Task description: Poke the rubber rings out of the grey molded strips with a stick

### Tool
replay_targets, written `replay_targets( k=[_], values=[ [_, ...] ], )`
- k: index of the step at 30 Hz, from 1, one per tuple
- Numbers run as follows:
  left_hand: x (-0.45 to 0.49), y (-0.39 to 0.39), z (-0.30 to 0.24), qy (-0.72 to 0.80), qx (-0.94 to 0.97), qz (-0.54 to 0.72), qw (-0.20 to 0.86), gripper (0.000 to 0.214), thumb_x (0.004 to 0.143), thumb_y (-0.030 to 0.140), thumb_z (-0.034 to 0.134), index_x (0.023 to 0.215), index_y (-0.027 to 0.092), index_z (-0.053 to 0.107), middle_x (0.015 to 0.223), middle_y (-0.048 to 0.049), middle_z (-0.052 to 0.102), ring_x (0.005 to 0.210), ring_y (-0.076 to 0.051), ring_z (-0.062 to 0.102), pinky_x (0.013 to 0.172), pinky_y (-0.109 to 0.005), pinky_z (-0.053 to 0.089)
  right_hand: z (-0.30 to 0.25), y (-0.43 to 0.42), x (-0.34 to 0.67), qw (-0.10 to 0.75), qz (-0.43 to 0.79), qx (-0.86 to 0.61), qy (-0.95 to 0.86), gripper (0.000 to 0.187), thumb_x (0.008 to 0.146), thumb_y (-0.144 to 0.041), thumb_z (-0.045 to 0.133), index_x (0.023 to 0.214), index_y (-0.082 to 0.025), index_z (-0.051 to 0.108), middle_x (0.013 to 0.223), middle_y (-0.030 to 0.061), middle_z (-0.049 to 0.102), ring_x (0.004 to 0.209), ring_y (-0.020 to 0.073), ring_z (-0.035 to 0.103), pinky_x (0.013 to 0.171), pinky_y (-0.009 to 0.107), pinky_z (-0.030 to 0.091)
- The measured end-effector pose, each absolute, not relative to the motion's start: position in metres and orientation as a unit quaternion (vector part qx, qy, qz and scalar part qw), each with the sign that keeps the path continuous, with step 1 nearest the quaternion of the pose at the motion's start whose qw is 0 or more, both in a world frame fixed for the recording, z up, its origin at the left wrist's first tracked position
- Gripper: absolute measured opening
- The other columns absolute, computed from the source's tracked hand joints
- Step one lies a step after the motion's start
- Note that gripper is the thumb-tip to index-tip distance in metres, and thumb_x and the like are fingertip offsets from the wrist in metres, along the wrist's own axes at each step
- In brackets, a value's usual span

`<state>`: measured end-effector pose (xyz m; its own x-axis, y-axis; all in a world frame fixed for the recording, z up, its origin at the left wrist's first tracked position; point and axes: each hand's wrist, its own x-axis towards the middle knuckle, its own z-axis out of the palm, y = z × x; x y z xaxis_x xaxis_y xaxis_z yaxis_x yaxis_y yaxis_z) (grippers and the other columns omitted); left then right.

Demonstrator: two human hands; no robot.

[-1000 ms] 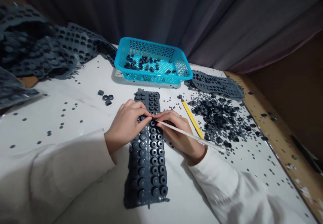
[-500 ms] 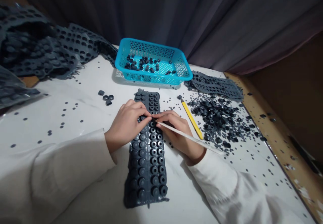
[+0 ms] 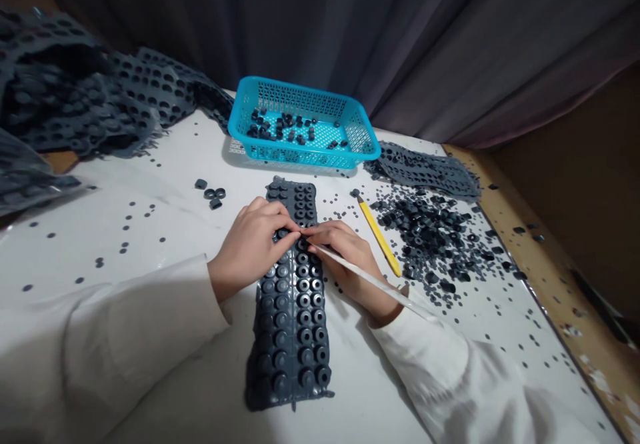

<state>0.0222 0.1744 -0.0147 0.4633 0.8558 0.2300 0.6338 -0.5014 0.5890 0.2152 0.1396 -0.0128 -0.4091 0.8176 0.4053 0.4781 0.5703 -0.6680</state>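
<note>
A long dark grey rubber strip (image 3: 293, 317) studded with rows of small ring-shaped parts lies lengthwise on the white table (image 3: 150, 231) in front of me. My left hand (image 3: 253, 244) rests on the strip's left side, fingers curled and pinched at a ring near its middle. My right hand (image 3: 345, 257) meets it from the right, fingers closed round a thin white stick (image 3: 380, 285) whose tip touches the same spot on the strip.
A blue plastic basket (image 3: 345, 154) holding several loose rings stands behind the strip. A pile of loose dark rings (image 3: 430, 234) and a yellow pencil-like tool (image 3: 379, 237) lie to the right. Emptied perforated rubber sheets (image 3: 85, 104) are heaped at the far left, one more sheet (image 3: 425, 167) at the right.
The stick's rear end has swung slightly lower and closer to my right sleeve. Both hands stay at the same spot on the strip.
</note>
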Motion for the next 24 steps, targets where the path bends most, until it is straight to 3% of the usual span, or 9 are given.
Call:
replay_targets(
  k=[24],
  values=[
    [0.0218,0.1748,-0.0160,0.446,0.831,0.261,0.207,0.010,0.085,0.024,0.062,0.082,0.020,0.071,0.088,-0.0026,0.065,0.086,-0.022,0.051,0.078,-0.036,0.042,-0.0147,0.1397,0.2153,0.355,0.189,-0.425,-0.811,0.009,0.094,-0.017,0.050,0.096,-0.022,0.057,0.105,0.0078,0.068,0.097,0.0185,0.062,0.082,0.034,0.051]
  ],
)
